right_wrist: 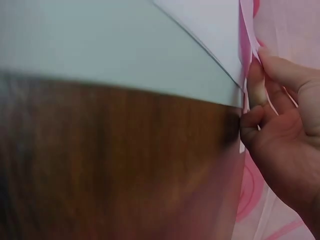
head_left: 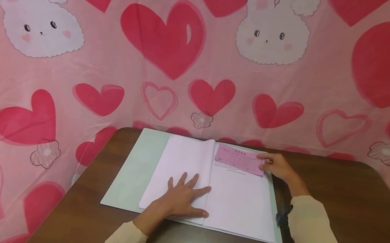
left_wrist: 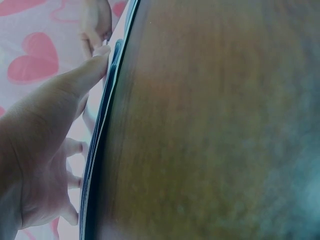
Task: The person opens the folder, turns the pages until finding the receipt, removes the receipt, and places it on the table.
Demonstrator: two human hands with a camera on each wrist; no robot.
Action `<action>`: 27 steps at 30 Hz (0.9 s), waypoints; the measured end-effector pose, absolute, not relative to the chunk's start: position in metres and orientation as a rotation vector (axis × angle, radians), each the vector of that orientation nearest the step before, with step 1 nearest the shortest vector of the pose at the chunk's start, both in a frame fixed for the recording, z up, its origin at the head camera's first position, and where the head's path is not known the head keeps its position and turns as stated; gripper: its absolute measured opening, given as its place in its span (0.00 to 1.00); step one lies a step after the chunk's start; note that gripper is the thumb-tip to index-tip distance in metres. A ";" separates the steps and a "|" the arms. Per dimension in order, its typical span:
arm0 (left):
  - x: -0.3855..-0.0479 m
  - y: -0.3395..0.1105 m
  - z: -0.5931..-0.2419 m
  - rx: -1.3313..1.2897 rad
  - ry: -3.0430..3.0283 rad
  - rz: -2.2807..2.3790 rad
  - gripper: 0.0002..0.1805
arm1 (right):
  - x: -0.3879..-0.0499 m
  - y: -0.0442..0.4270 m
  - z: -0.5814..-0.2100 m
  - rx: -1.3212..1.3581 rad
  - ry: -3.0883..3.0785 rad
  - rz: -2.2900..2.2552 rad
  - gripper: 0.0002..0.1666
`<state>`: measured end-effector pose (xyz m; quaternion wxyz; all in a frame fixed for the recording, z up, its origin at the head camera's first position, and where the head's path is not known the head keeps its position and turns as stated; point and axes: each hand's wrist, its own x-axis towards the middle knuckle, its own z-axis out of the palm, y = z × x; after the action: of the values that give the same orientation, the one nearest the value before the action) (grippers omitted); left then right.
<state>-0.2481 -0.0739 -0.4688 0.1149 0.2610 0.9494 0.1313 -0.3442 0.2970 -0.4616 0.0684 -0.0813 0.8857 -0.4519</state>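
A pale green folder point(head_left: 132, 171) lies spread on the table with white paper sheets point(head_left: 239, 202) inside. Across the top of the right-hand page is a pink printed slip point(head_left: 237, 158). My right hand point(head_left: 278, 167) pinches the slip's right end between thumb and fingers; the right wrist view shows the pink edge at the fingertips of the right hand point(right_wrist: 287, 110). My left hand point(head_left: 182, 199) rests with spread fingers on the left page, its thumb reaching the fold. In the left wrist view, the left hand point(left_wrist: 45, 135) lies along the folder's near edge.
The dark brown wooden table point(head_left: 341, 197) extends to both sides of the folder. Behind it hangs a pink cloth point(head_left: 136, 56) printed with hearts and rabbits. Dark wrist-worn devices sit at both cream sleeves point(head_left: 318, 241).
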 end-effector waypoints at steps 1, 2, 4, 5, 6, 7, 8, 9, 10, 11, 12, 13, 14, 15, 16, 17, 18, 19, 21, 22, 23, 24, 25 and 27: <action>-0.248 -0.074 -0.469 0.764 2.782 0.385 0.45 | -0.343 0.298 -0.461 -0.234 2.641 -1.365 0.28; -0.248 -0.074 -0.469 0.763 2.782 0.385 0.45 | -0.342 0.299 -0.460 -0.240 2.619 -1.365 0.29; -0.248 -0.074 -0.469 0.759 2.775 0.390 0.45 | -0.339 0.301 -0.458 -0.236 2.582 -1.359 0.30; -0.248 -0.074 -0.470 0.758 2.774 0.393 0.45 | -0.338 0.301 -0.457 -0.239 2.574 -1.351 0.30; -0.247 -0.073 -0.470 0.758 2.773 0.397 0.45 | -0.337 0.302 -0.456 -0.248 2.567 -1.344 0.30; -0.247 -0.073 -0.470 0.758 2.772 0.399 0.45 | -0.337 0.303 -0.456 -0.256 2.561 -1.340 0.30; -0.247 -0.073 -0.470 0.759 2.772 0.400 0.45 | -0.336 0.304 -0.455 -0.273 2.562 -1.325 0.30; -0.247 -0.073 -0.470 0.760 2.771 0.402 0.45 | -0.336 0.305 -0.455 -0.286 2.568 -1.311 0.29; -0.247 -0.073 -0.470 0.761 2.773 0.402 0.45 | -0.335 0.306 -0.454 -0.301 2.573 -1.302 0.29; -0.246 -0.073 -0.470 0.764 2.775 0.404 0.45 | -0.335 0.307 -0.454 -0.310 2.577 -1.298 0.29; -0.246 -0.073 -0.470 0.766 2.778 0.402 0.45 | -0.335 0.307 -0.454 -0.320 2.584 -1.290 0.28; -0.246 -0.073 -0.470 0.766 2.780 0.400 0.45 | -0.335 0.308 -0.454 -0.328 2.592 -1.282 0.28; -0.246 -0.073 -0.470 0.767 2.782 0.395 0.45 | -0.335 0.309 -0.454 -0.333 2.597 -1.276 0.28; -0.246 -0.073 -0.470 0.768 2.784 0.390 0.45 | -0.335 0.310 -0.454 -0.331 2.600 -1.278 0.28; -0.246 -0.073 -0.470 0.768 2.785 0.387 0.45 | -0.335 0.310 -0.455 -0.325 2.600 -1.285 0.28; -0.246 -0.073 -0.470 0.767 2.787 0.385 0.45 | -0.335 0.311 -0.455 -0.325 2.602 -1.285 0.28; -0.246 -0.073 -0.470 0.766 2.788 0.380 0.45 | -0.335 0.312 -0.455 -0.324 2.603 -1.285 0.28; -0.247 -0.073 -0.470 0.765 2.789 0.381 0.45 | -0.334 0.313 -0.456 -0.319 2.603 -1.287 0.28; -0.247 -0.073 -0.469 0.763 2.790 0.384 0.45 | -0.334 0.315 -0.456 -0.310 2.603 -1.285 0.29; -0.247 -0.073 -0.469 0.762 2.791 0.383 0.45 | -0.333 0.317 -0.456 -0.311 2.606 -1.282 0.29; -0.247 -0.073 -0.469 0.762 2.793 0.382 0.45 | -0.333 0.318 -0.456 -0.312 2.605 -1.282 0.29; -0.247 -0.073 -0.469 0.762 2.794 0.379 0.45 | -0.332 0.319 -0.456 -0.316 2.608 -1.281 0.29; -0.247 -0.073 -0.469 0.761 2.794 0.380 0.45 | -0.332 0.321 -0.456 -0.325 2.614 -1.280 0.29; -0.247 -0.073 -0.469 0.763 2.797 0.377 0.45 | -0.331 0.324 -0.456 -0.354 2.617 -1.291 0.29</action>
<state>-0.2472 -0.0727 -0.4688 0.1087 0.2595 0.9510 0.1282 -0.3310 0.3236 -0.4563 0.1010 -0.1199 0.8857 -0.4369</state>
